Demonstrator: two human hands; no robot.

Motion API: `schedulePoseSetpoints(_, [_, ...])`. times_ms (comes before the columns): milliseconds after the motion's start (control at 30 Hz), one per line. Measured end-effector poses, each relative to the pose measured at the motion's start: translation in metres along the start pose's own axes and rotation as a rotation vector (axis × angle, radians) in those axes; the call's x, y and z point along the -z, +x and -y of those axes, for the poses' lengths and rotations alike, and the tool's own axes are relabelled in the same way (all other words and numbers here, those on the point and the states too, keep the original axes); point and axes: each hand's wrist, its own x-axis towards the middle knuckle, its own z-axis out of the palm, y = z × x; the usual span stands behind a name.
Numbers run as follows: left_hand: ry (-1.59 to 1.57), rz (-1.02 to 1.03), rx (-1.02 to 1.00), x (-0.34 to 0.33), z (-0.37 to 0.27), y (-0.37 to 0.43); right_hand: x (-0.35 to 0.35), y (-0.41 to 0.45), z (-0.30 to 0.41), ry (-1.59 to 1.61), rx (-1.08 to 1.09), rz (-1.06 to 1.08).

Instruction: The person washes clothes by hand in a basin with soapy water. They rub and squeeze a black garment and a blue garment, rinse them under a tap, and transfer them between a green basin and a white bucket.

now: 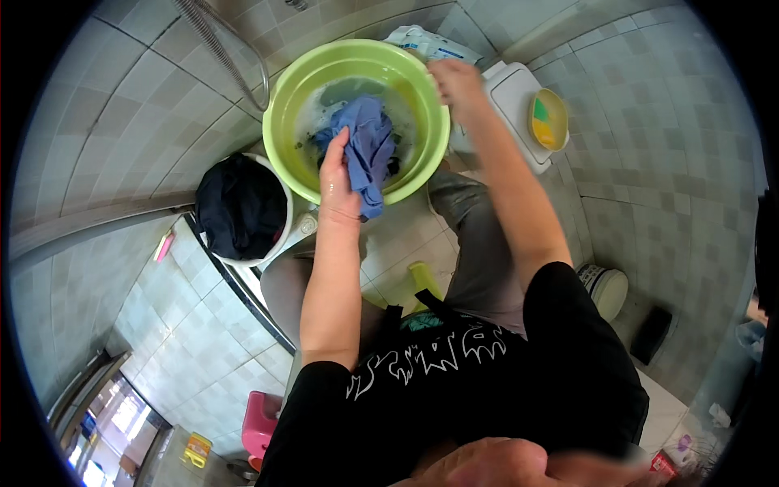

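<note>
My left hand grips a wet blue cloth, with the thumb lying along its near side. The cloth is bunched over the light green plastic basin, and its lower end hangs over the near rim. Sudsy water with white foam fills the basin's bottom, and dark fabric shows in it beneath the cloth. At the basin's right rim is my right hand, blurred, its fingers curled. Whether those fingers touch the rim or hold anything is unclear.
Left of the basin stands a white bucket heaped with black clothing. A white lidded bin at right carries a yellow dish. Behind lies a plastic package; a shower hose hangs nearby. A pink stool stands lower left.
</note>
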Motion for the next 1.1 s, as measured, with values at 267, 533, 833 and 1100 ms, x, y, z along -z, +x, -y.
schedulePoseSetpoints(267, [0.154, 0.235, -0.036, -0.015, 0.014, 0.01, 0.232, 0.0, -0.051, -0.985, 0.296, -0.599])
schedulePoseSetpoints(533, [0.114, 0.116, -0.135, -0.005, 0.012, 0.014, 0.059, -0.101, 0.011, -0.123, -0.095, 0.226])
schedulePoseSetpoints(833, [0.905, -0.04, -0.248, -0.02, 0.044, -0.003, -0.028, -0.136, -0.041, 0.513, -0.411, 0.48])
schedulePoseSetpoints(1100, [0.914, -0.089, -0.311, 0.011, 0.066, -0.013, -0.01, -0.105, -0.041, 0.763, -0.229, -0.058])
